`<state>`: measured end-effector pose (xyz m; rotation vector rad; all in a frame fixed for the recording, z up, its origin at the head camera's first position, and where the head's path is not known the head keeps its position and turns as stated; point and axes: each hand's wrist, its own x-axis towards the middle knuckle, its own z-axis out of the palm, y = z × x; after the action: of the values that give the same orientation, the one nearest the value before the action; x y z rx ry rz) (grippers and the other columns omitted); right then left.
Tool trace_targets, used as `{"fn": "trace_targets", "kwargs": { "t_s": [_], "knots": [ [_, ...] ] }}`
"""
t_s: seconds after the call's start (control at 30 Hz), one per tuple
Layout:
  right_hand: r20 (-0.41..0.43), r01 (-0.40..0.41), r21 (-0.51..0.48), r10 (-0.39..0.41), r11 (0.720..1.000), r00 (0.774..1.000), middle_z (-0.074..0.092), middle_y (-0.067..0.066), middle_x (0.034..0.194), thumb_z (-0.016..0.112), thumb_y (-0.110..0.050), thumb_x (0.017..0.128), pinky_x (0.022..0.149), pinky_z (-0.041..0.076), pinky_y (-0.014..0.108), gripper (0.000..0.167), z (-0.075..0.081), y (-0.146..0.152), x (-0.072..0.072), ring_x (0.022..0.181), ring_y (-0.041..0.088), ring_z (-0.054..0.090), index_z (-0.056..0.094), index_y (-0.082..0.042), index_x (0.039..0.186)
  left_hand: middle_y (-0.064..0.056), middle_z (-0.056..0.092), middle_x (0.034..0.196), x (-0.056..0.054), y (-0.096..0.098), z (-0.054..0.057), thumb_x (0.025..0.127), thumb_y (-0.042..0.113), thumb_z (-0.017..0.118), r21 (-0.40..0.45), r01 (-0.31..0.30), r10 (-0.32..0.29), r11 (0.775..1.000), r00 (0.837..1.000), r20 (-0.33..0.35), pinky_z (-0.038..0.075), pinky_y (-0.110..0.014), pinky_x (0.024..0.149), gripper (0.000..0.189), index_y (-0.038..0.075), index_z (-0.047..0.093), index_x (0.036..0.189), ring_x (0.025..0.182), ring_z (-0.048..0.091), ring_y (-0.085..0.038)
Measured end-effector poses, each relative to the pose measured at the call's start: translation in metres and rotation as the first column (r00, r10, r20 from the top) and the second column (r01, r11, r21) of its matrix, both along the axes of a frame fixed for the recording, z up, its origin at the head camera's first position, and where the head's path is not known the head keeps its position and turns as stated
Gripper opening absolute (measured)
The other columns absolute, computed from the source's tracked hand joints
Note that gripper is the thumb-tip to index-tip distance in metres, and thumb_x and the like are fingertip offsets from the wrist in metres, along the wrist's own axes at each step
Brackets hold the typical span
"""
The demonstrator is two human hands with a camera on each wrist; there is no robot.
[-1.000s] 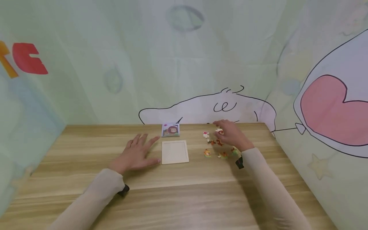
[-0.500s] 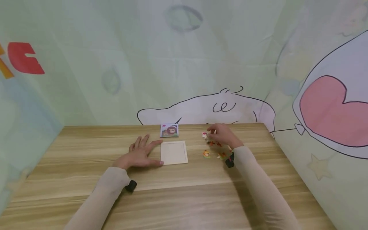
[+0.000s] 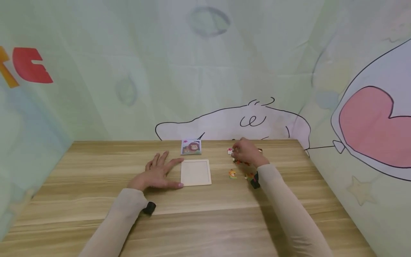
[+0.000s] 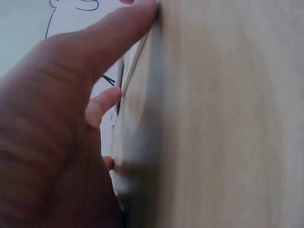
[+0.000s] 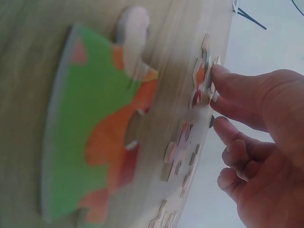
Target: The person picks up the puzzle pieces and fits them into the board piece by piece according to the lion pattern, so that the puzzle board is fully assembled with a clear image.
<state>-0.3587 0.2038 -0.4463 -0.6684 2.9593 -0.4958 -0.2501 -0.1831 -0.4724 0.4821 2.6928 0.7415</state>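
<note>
My left hand [image 3: 155, 175] lies at the left edge of a square, pale puzzle tray [image 3: 196, 173], thumb and forefinger spread and touching its corners. In the left wrist view the hand [image 4: 57, 109] fills the left side, with the tray mostly hidden. Farther right, my right hand [image 3: 247, 151] is over the loose pieces. Its thumb and forefinger pinch a puzzle piece [image 5: 214, 85], seen edge-on in the right wrist view. Several pieces lie around it, among them a large green and orange piece [image 5: 104, 137] and an orange-and-yellow piece [image 3: 232, 174].
Behind the tray lies a picture card [image 3: 191, 146] with a lion on it. The wooden table [image 3: 205, 221] meets a printed cloth wall [image 3: 135, 71] at its back edge. Black wrist cameras are strapped under both sleeves.
My right hand has moved left and nearer among the pieces, its fingers closing on one. My left hand has slid right to touch the tray's edge. The tray stays put.
</note>
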Motion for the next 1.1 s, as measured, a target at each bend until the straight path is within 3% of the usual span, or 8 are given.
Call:
{"fn": "trace_targets", "kwargs": {
  "t_s": [0.27, 0.67, 0.9, 1.1],
  "knots": [
    [0.055, 0.092, -0.067, -0.088, 0.994, 0.995, 0.072, 0.015, 0.123, 0.082, -0.024, 0.095, 0.101, 0.057, 0.050, 0.035, 0.002, -0.001, 0.000, 0.109, 0.031, 0.067, 0.070, -0.004, 0.121, -0.027, -0.012, 0.179, -0.005, 0.002, -0.004, 0.082, 0.078, 0.076, -0.013, -0.019, 0.019, 1.000, 1.000, 0.001, -0.006, -0.082, 0.123, 0.109, 0.037, 0.025, 0.170, 0.162, -0.018, -0.059],
    [0.034, 0.094, -0.200, -0.089, 0.975, 0.995, 0.077, 0.006, 0.097, 0.080, -0.018, 0.095, 0.072, 0.054, 0.032, 0.008, 0.005, -0.009, 0.006, 0.082, 0.021, 0.065, 0.073, -0.013, 0.098, -0.024, -0.014, 0.180, -0.002, 0.002, -0.007, 0.078, 0.082, 0.076, 0.000, -0.049, 0.049, 0.999, 0.999, 0.009, -0.011, -0.079, 0.125, 0.112, 0.039, 0.027, 0.170, 0.163, -0.023, -0.055],
    [0.089, 0.097, -0.271, -0.075, 0.958, 0.993, 0.081, 0.007, 0.102, 0.079, -0.020, 0.098, 0.079, 0.060, 0.032, 0.008, 0.009, -0.020, 0.013, 0.091, 0.021, 0.073, 0.079, -0.014, 0.103, -0.023, -0.015, 0.180, -0.006, 0.001, -0.013, 0.081, 0.078, 0.077, -0.011, -0.052, 0.052, 0.999, 0.999, 0.000, -0.011, -0.078, 0.125, 0.111, 0.037, 0.026, 0.170, 0.163, -0.023, -0.054],
    [0.164, 0.141, -0.356, -0.087, 0.924, 0.983, 0.081, 0.010, 0.101, 0.078, -0.021, 0.098, 0.060, 0.052, 0.028, 0.011, 0.013, -0.034, 0.025, 0.082, 0.020, 0.067, 0.082, -0.013, 0.105, -0.024, -0.015, 0.180, -0.007, 0.002, -0.013, 0.081, 0.079, 0.076, -0.012, -0.039, 0.039, 0.999, 0.999, 0.005, -0.011, -0.077, 0.125, 0.112, 0.037, 0.024, 0.171, 0.163, -0.023, -0.054]
  ]
}}
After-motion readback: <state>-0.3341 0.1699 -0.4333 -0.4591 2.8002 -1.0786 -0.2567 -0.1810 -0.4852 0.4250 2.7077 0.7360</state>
